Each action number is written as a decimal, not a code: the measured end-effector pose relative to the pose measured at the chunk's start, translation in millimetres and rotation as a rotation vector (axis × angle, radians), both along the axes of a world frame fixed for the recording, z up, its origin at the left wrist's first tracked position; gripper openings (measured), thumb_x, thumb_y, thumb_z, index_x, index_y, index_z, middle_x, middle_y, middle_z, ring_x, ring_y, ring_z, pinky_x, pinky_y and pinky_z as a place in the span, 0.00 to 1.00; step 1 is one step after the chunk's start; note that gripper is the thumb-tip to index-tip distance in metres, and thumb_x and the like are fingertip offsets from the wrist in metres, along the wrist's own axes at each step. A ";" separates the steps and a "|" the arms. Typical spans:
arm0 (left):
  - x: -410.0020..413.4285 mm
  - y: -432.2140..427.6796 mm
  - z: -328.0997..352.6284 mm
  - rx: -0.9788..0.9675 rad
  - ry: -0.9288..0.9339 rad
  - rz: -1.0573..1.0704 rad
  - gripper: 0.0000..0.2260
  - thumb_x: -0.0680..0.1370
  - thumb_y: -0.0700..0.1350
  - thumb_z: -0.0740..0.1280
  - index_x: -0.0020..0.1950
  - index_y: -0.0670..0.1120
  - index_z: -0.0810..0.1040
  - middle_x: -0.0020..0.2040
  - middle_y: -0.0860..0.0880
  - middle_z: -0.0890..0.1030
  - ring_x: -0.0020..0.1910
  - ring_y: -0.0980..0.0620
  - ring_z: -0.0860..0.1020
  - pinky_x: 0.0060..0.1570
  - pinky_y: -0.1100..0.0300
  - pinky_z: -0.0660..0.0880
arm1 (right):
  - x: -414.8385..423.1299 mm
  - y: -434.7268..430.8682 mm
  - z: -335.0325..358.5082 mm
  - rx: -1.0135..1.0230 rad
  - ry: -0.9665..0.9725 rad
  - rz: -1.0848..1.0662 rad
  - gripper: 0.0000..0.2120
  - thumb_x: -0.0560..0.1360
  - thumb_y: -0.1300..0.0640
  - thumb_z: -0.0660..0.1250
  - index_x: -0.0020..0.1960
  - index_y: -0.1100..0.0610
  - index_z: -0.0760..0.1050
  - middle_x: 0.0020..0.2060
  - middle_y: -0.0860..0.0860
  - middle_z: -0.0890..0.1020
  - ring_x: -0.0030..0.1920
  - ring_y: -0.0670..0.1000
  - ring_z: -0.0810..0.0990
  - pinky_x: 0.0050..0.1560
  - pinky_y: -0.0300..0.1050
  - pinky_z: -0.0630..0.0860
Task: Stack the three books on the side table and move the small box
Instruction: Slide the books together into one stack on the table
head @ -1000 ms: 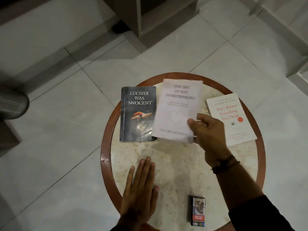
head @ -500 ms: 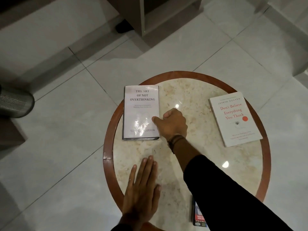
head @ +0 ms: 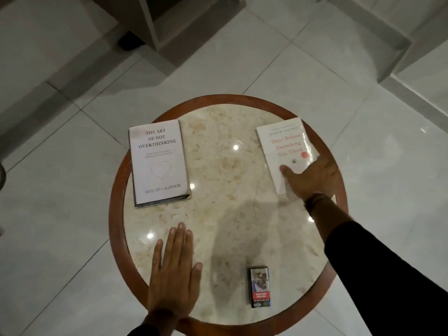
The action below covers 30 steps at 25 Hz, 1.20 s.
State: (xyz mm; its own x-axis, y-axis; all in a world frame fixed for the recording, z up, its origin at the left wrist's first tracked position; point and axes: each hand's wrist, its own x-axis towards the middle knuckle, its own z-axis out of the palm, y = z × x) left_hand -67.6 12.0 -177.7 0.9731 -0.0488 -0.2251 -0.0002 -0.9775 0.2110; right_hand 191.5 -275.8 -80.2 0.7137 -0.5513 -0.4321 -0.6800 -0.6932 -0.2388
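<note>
On the left of the round marble side table [head: 116, 200] lies the white book "The Art of Not Overthinking" [head: 158, 163], stacked on a dark book whose lower edge [head: 162, 202] just shows. At the table's right lies the white book "Don't Believe Everything You Think" [head: 282, 144], slightly blurred. My right hand [head: 314, 178] grips its lower right corner, thumb on the cover and fingers at the right edge. My left hand [head: 173, 275] rests flat on the table near the front left, holding nothing. The small box [head: 260, 287] stands by the front edge.
Glossy white floor tiles [head: 60, 238] surround the table. A piece of wooden furniture [head: 150, 23] stands at the top, and a raised step [head: 412, 59] runs along the upper right.
My right hand set the "Overthinking" book on the dark book, let go, and swung right across the table onto the "Don't Believe" book. My left hand stayed put.
</note>
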 end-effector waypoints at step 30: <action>8.9 -5.1 7.1 -0.112 -0.066 0.067 0.33 0.85 0.58 0.55 0.89 0.48 0.55 0.88 0.46 0.64 0.86 0.44 0.64 0.84 0.44 0.55 | -10.0 226.2 -4.8 0.418 -0.038 0.242 0.23 0.68 0.43 0.82 0.55 0.47 0.74 0.50 0.47 0.86 0.48 0.52 0.86 0.41 0.45 0.80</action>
